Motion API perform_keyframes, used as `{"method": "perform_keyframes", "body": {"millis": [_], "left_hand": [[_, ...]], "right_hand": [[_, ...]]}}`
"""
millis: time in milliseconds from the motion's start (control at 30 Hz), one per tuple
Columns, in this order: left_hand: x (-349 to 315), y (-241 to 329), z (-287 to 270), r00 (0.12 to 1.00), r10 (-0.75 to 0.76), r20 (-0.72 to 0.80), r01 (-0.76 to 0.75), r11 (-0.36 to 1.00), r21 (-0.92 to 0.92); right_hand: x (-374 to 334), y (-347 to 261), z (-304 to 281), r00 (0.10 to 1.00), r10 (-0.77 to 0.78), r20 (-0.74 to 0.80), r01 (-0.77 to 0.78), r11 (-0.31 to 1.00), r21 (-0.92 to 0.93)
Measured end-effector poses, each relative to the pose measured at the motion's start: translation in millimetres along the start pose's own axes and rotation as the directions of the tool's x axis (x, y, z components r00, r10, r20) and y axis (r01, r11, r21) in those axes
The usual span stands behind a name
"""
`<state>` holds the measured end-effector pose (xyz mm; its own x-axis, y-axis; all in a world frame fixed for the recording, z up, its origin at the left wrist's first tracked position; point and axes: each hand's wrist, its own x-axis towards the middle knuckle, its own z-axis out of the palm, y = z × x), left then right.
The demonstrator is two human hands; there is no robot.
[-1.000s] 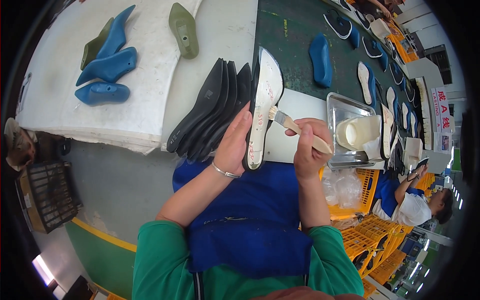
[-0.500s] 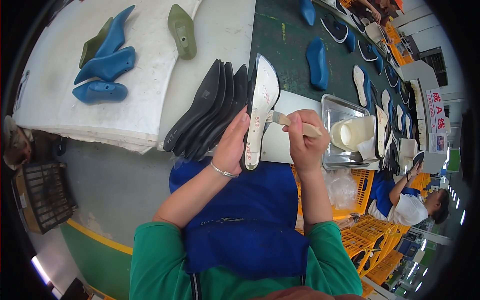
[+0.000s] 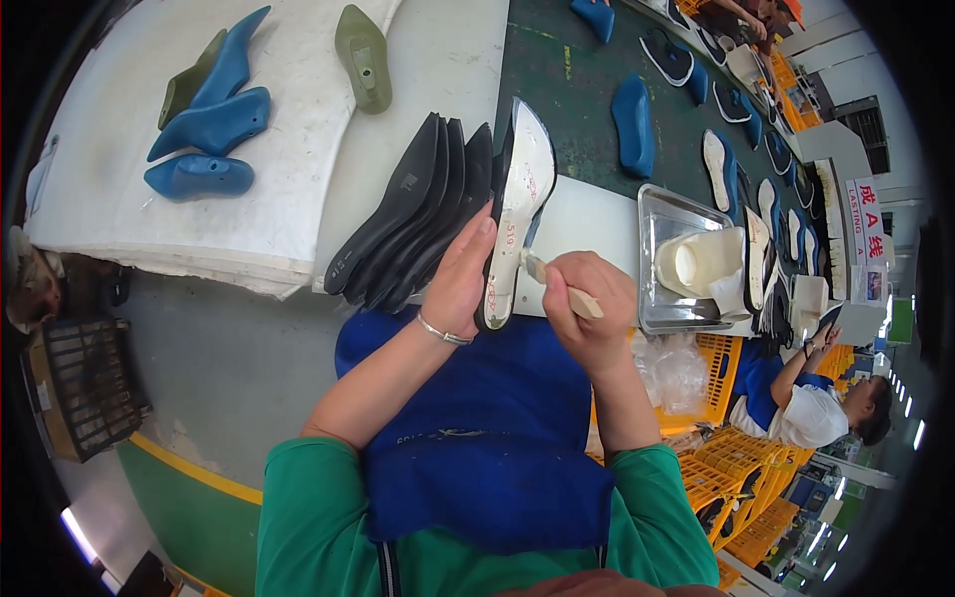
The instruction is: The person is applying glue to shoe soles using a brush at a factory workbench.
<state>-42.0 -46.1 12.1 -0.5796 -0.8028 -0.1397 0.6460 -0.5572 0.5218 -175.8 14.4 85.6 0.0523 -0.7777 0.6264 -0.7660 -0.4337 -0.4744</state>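
Observation:
My left hand point(image 3: 460, 274) grips the side of a black shoe upper point(image 3: 521, 189), its white bottom turned up and bearing red marks. Some blue shows along the upper's right edge. My right hand point(image 3: 597, 308) is closed round the pale wooden handle of a flat brush point(image 3: 534, 267). The bristles touch the right edge of the white bottom, below its middle. Left of the upper stand several black shoe soles point(image 3: 408, 199), leaning close together beside my fingers.
A metal tray point(image 3: 652, 289) at right holds a cream-coated container point(image 3: 691, 264). Blue shoe lasts point(image 3: 633, 124) and shoes point(image 3: 718, 169) lie on the green conveyor point(image 3: 557, 90). More lasts point(image 3: 209, 129) rest on the white-covered table. Yellow crates point(image 3: 716, 378) and a co-worker point(image 3: 811, 408) are at right.
My right hand has drawn the brush down and left along the white bottom's edge. The upper has shifted slightly upward at its tip. A hand now touches the blue last at the top.

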Motion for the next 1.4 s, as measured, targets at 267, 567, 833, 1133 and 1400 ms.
{"method": "perform_keyframes", "body": {"millis": [267, 567, 833, 1133, 1400], "left_hand": [[-4.0, 5.2, 6.7, 0.995, 0.010, 0.102, -0.007, 0.999, -0.032], [-10.0, -6.2, 6.5, 1.000, -0.022, -0.005, 0.022, 0.999, 0.033], [-2.4, -5.3, -3.8, 0.999, -0.016, -0.039, 0.020, 0.992, 0.121], [22.3, 5.2, -15.2, 1.000, 0.003, 0.010, -0.001, 0.966, -0.257], [51.8, 1.8, -28.0, 0.999, 0.031, -0.018, -0.030, 0.998, 0.056]], "right_hand": [[-12.8, 4.0, -21.9, 0.908, 0.376, -0.186, -0.247, 0.836, 0.490], [-2.9, 2.0, 1.0, 0.984, 0.058, -0.167, -0.042, 0.994, 0.098], [-8.0, 18.2, -3.2, 0.922, 0.340, -0.188, -0.215, 0.849, 0.482], [-25.1, 58.2, 27.0, 0.601, 0.681, 0.419, -0.762, 0.329, 0.558], [-6.5, 110.7, 32.1, 0.474, 0.700, 0.535, -0.863, 0.250, 0.438]]}}
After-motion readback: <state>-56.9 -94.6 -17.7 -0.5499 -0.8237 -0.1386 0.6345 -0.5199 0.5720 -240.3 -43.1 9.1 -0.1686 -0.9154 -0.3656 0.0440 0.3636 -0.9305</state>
